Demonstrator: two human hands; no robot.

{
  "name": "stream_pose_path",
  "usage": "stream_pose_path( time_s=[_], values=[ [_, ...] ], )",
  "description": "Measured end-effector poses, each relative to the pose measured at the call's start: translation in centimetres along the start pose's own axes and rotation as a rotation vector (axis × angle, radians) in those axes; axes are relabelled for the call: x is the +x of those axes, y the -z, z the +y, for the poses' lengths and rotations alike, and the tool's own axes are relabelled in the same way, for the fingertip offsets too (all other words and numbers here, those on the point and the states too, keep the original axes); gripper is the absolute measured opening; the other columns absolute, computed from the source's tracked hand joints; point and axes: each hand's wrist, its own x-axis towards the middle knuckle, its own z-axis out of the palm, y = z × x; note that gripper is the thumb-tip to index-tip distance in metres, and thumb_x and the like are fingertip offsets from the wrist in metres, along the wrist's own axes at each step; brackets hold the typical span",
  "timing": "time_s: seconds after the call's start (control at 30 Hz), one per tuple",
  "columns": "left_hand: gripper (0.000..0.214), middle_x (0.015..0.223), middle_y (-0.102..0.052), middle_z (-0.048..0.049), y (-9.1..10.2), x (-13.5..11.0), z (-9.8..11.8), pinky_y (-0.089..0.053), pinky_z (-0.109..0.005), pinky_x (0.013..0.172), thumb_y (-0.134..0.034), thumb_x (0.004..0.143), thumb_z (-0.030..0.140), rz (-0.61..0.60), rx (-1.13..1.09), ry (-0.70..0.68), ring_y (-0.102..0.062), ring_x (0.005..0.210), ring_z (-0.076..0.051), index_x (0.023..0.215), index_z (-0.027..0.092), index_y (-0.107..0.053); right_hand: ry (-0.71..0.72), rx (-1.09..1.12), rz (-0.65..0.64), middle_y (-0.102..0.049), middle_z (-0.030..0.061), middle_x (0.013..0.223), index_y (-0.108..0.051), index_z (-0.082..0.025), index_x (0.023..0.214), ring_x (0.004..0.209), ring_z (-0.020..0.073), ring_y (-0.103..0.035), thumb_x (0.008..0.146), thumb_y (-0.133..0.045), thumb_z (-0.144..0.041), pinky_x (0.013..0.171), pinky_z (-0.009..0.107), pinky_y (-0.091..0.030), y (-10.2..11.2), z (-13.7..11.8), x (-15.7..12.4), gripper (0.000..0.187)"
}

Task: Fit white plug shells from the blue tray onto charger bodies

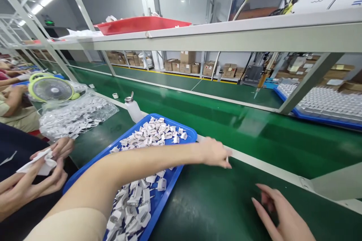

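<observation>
My left hand (214, 152) reaches across the blue tray (166, 192), its fingers closed in a pinch just beyond the tray's right side. A sliver of a small white plastic part (227, 159) shows at the fingertips; most of it is hidden. In the tray lie many loose white plastic housings (145, 196), some with thin prongs sticking out, and my left forearm covers the middle of the pile. Over the green bench surface at the lower right, my right hand (279, 212) holds nothing, its thumb and fingers apart.
A co-worker's hands (53, 169) hold a white cloth at the left. Behind the tray stands a pump bottle (133, 109), near a plastic bag of white parts (82, 115) and a green fan (52, 88). A shelf (226, 34) with a red tray (141, 24) spans overhead.
</observation>
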Motion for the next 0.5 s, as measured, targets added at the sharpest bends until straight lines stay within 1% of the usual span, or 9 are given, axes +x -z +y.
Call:
stream_pose_path(
  time_s=[0.07,0.13,0.17,0.23,0.3,0.33,0.4,0.47,0.5],
  values=[
    [0.048,0.086,-0.074,-0.0103,-1.7,-0.6,2.5,-0.055,-0.034,0.069,-0.070,0.085,0.067,-0.092,0.048,-0.124,-0.074,0.088,-0.033,0.107,0.024,-0.072,0.100,0.035,-0.009,-0.057,0.0065,0.085,-0.054,-0.028,0.124,0.062,0.0229,-0.062,0.113,-0.041,-0.051,0.042,0.027,-0.051,-0.8,-1.2,1.7,0.029],
    [0.056,0.081,-0.073,-0.0126,-2.1,-1.4,2.6,-0.054,-0.035,0.067,-0.064,0.086,0.072,-0.063,0.073,-0.157,-0.074,0.083,-0.034,0.107,0.020,-0.069,0.149,0.053,-0.005,-0.057,0.0058,0.087,-0.055,-0.025,0.123,0.064,0.0212,-0.061,0.115,-0.039,-0.048,0.044,0.026,-0.050,-1.3,-1.2,2.0,0.030],
    [0.056,0.082,-0.073,-0.0126,-1.8,-1.8,1.8,-0.054,-0.036,0.068,-0.062,0.087,0.072,-0.009,0.064,-0.109,-0.073,0.082,-0.034,0.106,0.020,-0.068,0.145,0.069,-0.008,-0.057,0.0053,0.087,-0.055,-0.024,0.122,0.065,0.0205,-0.061,0.115,-0.040,-0.048,0.045,0.025,-0.049,-1.4,-0.9,1.8,0.029],
    [0.047,0.089,-0.073,-0.0118,-0.6,-3.1,-1.0,-0.053,-0.036,0.073,-0.058,0.094,0.066,0.106,0.032,0.069,-0.073,0.088,-0.033,0.103,0.021,-0.067,0.091,0.111,-0.024,-0.057,0.0050,0.089,-0.056,-0.024,0.121,0.066,0.0197,-0.060,0.115,-0.042,-0.046,0.047,0.024,-0.050,-1.4,0.0,1.0,0.027],
    [0.030,0.100,-0.072,-0.0105,0.5,-4.7,-4.6,-0.052,-0.035,0.079,-0.056,0.099,0.050,0.145,0.010,0.264,-0.071,0.096,-0.031,0.100,0.022,-0.067,0.044,0.148,-0.022,-0.058,0.0055,0.092,-0.056,-0.025,0.120,0.068,0.0196,-0.060,0.115,-0.044,-0.045,0.048,0.023,-0.050,-1.4,0.7,0.3,0.024],
    [0.021,0.102,-0.071,-0.0101,0.9,-5.6,-6.2,-0.051,-0.034,0.080,-0.061,0.097,0.042,0.137,0.012,0.323,-0.070,0.097,-0.030,0.097,0.021,-0.067,0.045,0.160,-0.011,-0.058,0.0057,0.093,-0.057,-0.025,0.119,0.069,0.0194,-0.059,0.115,-0.044,-0.045,0.047,0.023,-0.049,-1.4,1.0,0.1,0.024],
    [0.012,0.096,-0.069,-0.0065,0.9,-7.2,-8.7,-0.050,-0.032,0.081,-0.076,0.083,0.028,0.095,0.008,0.386,-0.069,0.093,-0.028,0.088,0.020,-0.068,0.086,0.165,0.014,-0.057,0.0051,0.091,-0.057,-0.024,0.117,0.068,0.0186,-0.059,0.115,-0.043,-0.043,0.048,0.023,-0.048,-1.5,1.1,0.1,0.023],
    [0.015,0.086,-0.067,-0.0028,0.4,-8.3,-9.9,-0.049,-0.030,0.082,-0.080,0.074,0.017,0.059,-0.006,0.406,-0.068,0.089,-0.025,0.080,0.020,-0.067,0.136,0.152,0.023,-0.057,0.0045,0.091,-0.056,-0.024,0.117,0.069,0.0180,-0.059,0.116,-0.041,-0.041,0.051,0.024,-0.049,-1.7,1.0,0.5,0.023],
    [0.015,0.084,-0.066,-0.0021,0.2,-8.6,-10.2,-0.049,-0.030,0.082,-0.079,0.073,0.013,0.051,-0.013,0.406,-0.067,0.088,-0.024,0.078,0.020,-0.066,0.150,0.140,0.019,-0.057,0.0048,0.093,-0.056,-0.024,0.118,0.071,0.0181,-0.060,0.116,-0.040,-0.040,0.052,0.024,-0.049,-1.8,0.9,0.6,0.023]
  ],
)
